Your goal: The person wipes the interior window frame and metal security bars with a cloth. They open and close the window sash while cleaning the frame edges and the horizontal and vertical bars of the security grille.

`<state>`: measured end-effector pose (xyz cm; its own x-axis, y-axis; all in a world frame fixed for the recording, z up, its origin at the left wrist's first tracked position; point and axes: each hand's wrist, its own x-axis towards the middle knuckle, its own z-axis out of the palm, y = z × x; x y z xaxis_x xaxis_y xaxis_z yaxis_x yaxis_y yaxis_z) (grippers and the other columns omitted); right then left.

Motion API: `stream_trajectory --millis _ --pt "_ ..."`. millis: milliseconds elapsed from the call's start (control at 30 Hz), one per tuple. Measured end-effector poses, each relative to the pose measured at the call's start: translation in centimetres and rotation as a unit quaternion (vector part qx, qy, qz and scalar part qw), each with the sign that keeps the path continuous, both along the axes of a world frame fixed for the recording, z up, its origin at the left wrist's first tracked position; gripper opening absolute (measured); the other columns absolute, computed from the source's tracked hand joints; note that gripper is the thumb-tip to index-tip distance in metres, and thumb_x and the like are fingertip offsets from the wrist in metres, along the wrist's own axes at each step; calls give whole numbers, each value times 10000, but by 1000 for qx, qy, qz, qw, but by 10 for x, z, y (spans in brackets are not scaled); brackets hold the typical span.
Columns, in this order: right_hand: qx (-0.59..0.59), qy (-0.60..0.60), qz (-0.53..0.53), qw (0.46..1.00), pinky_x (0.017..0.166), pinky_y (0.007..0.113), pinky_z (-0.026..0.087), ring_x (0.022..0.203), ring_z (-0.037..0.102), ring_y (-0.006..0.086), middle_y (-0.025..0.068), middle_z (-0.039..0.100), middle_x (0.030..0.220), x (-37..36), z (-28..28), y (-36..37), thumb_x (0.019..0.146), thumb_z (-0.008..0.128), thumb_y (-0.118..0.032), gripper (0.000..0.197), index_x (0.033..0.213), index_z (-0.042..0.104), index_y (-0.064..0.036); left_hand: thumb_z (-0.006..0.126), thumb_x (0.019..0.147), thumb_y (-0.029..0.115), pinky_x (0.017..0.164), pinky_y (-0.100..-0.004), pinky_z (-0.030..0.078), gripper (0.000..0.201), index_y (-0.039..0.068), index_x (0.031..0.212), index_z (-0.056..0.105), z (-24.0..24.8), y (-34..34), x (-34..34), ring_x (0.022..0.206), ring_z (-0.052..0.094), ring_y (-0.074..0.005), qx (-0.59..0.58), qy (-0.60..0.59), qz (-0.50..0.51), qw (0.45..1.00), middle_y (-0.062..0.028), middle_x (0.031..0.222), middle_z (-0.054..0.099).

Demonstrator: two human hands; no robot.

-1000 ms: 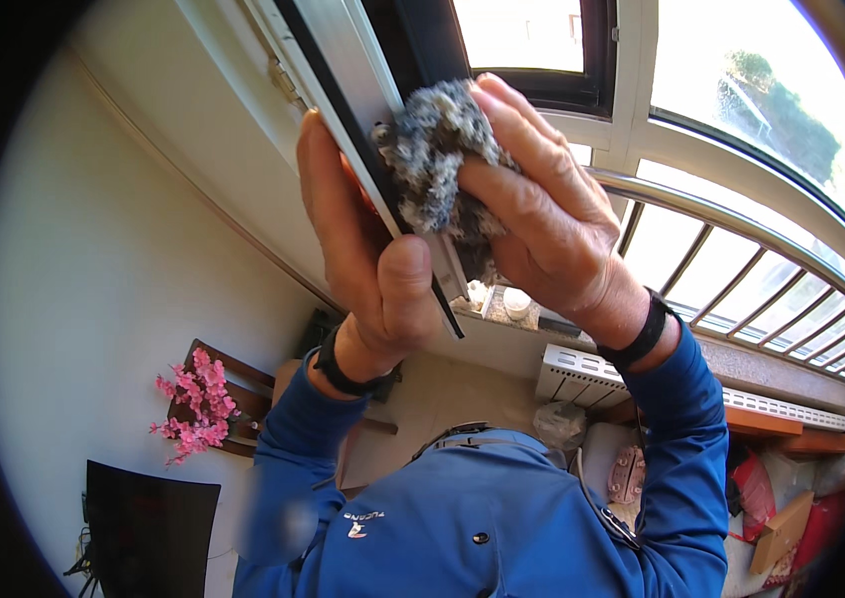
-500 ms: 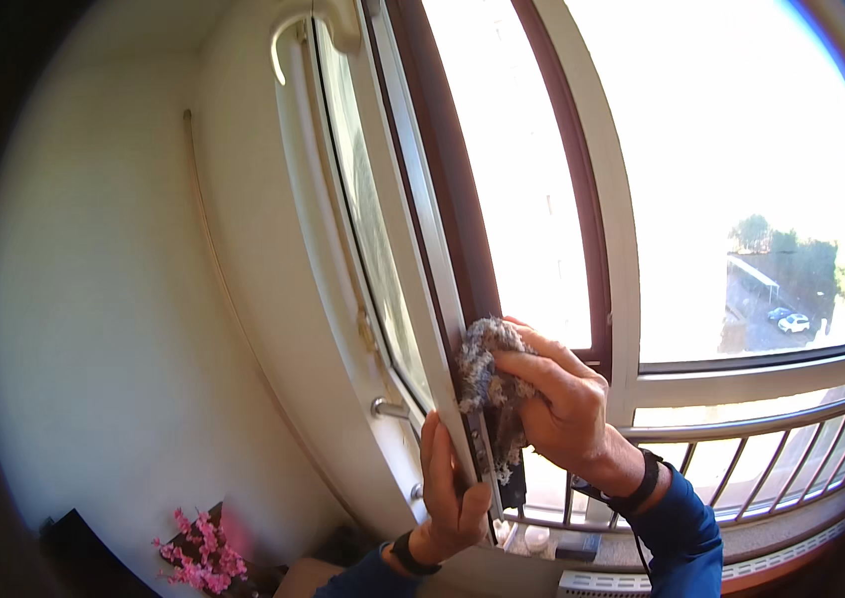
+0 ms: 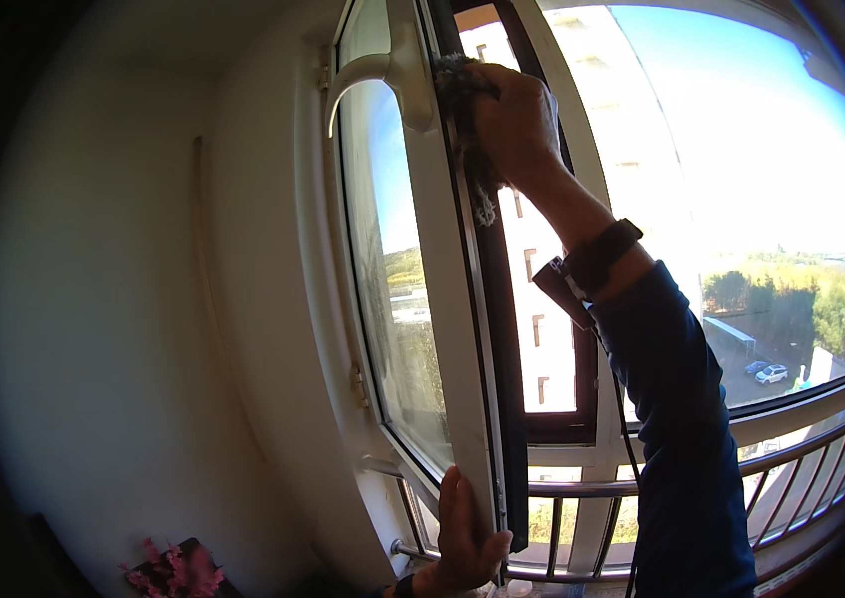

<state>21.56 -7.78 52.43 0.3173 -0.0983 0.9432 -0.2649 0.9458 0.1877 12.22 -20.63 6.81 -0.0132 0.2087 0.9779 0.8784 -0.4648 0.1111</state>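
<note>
My right hand (image 3: pixel 517 120) is closed around a fluffy grey cleaning rag (image 3: pixel 464 95). It presses the rag against the narrow edge of an open white window sash (image 3: pixel 454 329), high up beside the handle. A strip of the rag hangs down below the hand. Low on the same sash, my left hand (image 3: pixel 464 543) grips the frame, fingers along its face and thumb at the edge. The cream window handle (image 3: pixel 382 75) sits on the sash, left of the rag. The tilted glass pane (image 3: pixel 397 299) reflects sky and trees.
A metal railing (image 3: pixel 582 488) crosses behind the sash. Farther right stands a fixed window with a dark lower frame. Pink flowers (image 3: pixel 173 573) stand at the lower left, near the plain wall (image 3: pixel 113 329). A thin dark cord (image 3: pixel 632 439) hangs by my right sleeve.
My right hand has slid the rag up along the sash edge, from low down to handle height. The view has tilted upward, and my left hand stays low on the sash.
</note>
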Motion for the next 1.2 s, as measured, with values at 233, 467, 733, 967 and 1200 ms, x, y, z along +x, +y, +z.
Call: stream_trajectory --millis 233,467,733,967,1200 --pt "55 19 -61 996 849 344 602 914 774 194 129 812 1026 -8 127 11 914 627 -114 381 1266 772 -93 632 1049 435 1286 -518 208 958 -191 1596 157 -10 5 -5 1582 225 -467 16 1 -44 999 -376 1686 151" --pt "51 -85 -38 994 835 340 596 909 758 182 132 792 1019 5 121 33 933 600 -89 379 1276 751 -32 697 985 354 1260 -547 283 867 -180 1549 311 -9 0 -6 1524 321 -543 24 33 -3 999 -414 1617 294" --pt "77 -17 -122 989 835 364 587 913 754 201 140 787 1002 2 153 18 973 595 -114 319 1229 749 -2 703 959 279 1286 -531 220 888 -204 1569 275 -14 4 -10 1552 260 -554 0 34 -31 999 -427 1643 255" --pt "83 -79 -75 991 853 393 621 920 791 313 226 784 1024 19 -20 26 876 558 -17 386 1211 749 -6 736 920 245 1284 -553 214 936 -214 1573 247 -13 14 -11 1544 242 -583 21 55 -19 998 -449 1632 243" --pt "104 -140 -71 982 994 406 619 1180 723 398 251 706 1322 35 -168 18 892 618 139 325 1184 729 52 744 951 374 1262 -573 262 954 -184 1565 274 -15 7 -11 1539 291 -554 21 60 25 998 -436 1625 262"
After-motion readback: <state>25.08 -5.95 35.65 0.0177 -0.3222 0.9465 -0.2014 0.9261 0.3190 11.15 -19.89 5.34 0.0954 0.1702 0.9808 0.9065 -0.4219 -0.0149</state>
